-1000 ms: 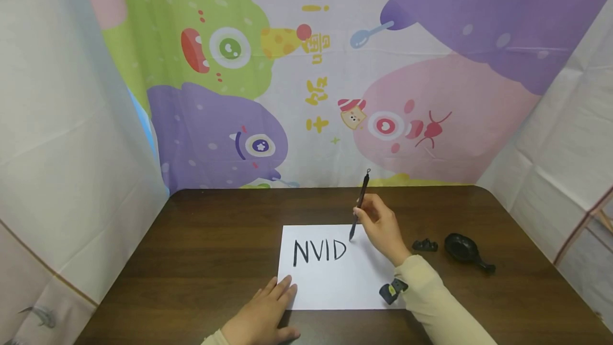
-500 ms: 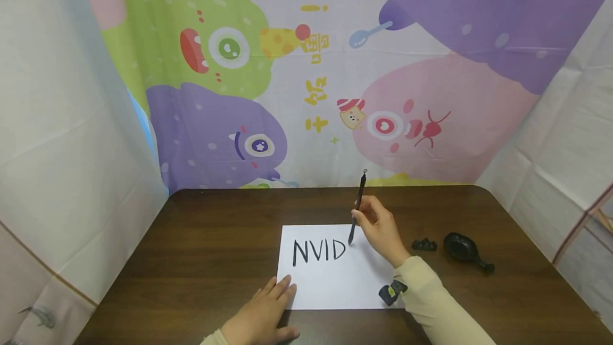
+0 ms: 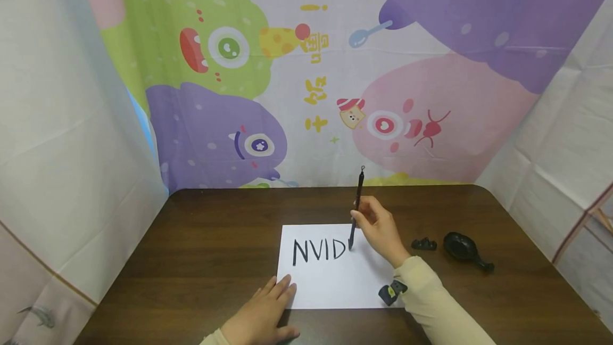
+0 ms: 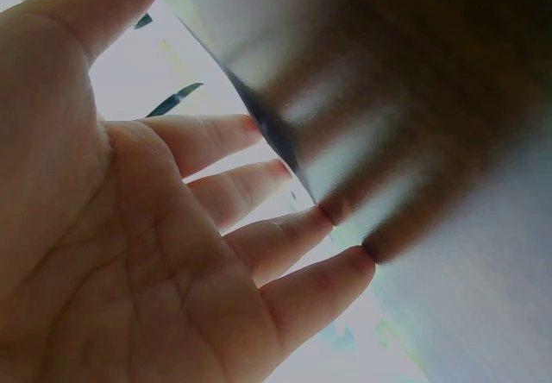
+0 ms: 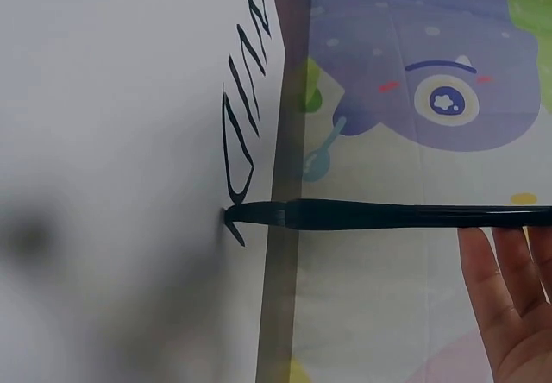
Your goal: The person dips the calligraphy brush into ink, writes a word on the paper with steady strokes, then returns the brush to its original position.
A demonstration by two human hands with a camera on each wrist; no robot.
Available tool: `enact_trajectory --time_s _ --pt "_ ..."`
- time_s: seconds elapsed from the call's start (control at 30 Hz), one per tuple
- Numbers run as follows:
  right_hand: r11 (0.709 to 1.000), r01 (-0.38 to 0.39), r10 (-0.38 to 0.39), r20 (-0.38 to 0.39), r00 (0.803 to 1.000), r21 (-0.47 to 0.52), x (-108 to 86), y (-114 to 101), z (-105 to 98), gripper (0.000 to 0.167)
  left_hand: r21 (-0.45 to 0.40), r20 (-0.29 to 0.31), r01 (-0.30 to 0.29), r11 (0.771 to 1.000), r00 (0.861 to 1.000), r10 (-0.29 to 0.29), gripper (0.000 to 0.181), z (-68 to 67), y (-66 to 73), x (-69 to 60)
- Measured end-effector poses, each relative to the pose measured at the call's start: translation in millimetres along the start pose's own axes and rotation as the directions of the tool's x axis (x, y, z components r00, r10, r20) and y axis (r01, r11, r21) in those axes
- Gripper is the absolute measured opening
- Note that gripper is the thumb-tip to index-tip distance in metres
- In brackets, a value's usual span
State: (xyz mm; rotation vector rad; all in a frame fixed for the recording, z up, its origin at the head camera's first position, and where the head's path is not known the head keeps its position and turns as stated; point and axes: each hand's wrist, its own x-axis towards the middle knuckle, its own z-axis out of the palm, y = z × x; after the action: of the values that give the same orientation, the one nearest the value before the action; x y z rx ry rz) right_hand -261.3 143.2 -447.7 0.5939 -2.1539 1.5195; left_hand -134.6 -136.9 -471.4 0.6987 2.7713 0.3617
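Note:
A sheet of white paper (image 3: 335,286) lies on the table, with the black letters NVID across its upper part. My right hand (image 3: 380,228) pinches a dark writing brush (image 3: 360,188) that has a small loop at its top. In the right wrist view, the tip of the brush (image 5: 362,215) touches the paper beside the D, where a short slanting stroke shows. Over the lower left corner of the sheet rests my left hand (image 3: 263,305), fingers spread. The left wrist view shows the palm of the left hand (image 4: 164,236) and its straight fingers, fingertips on a surface.
To the right of the paper stand a small black brush rest (image 3: 424,244) and a black ink dish (image 3: 462,247) with a handle. A dark wooden table (image 3: 191,249) carries everything. Behind it hangs a cartoon-printed cloth (image 3: 316,164).
The brush tip has moved slightly down the paper, leaving a short dark stroke right of the D. The brush stands a little more upright. My left hand has stayed in place.

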Motion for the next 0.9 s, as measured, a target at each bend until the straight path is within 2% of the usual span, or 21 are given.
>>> enact_trajectory --time_s 0.9 --pt "0.999 -0.033 0.033 0.042 0.999 -0.012 -3.9 -4.4 -2.3 0.020 -0.016 0.013 0.003 1.000 1.000 -0.003 0.084 -0.7 -0.6 0.5"
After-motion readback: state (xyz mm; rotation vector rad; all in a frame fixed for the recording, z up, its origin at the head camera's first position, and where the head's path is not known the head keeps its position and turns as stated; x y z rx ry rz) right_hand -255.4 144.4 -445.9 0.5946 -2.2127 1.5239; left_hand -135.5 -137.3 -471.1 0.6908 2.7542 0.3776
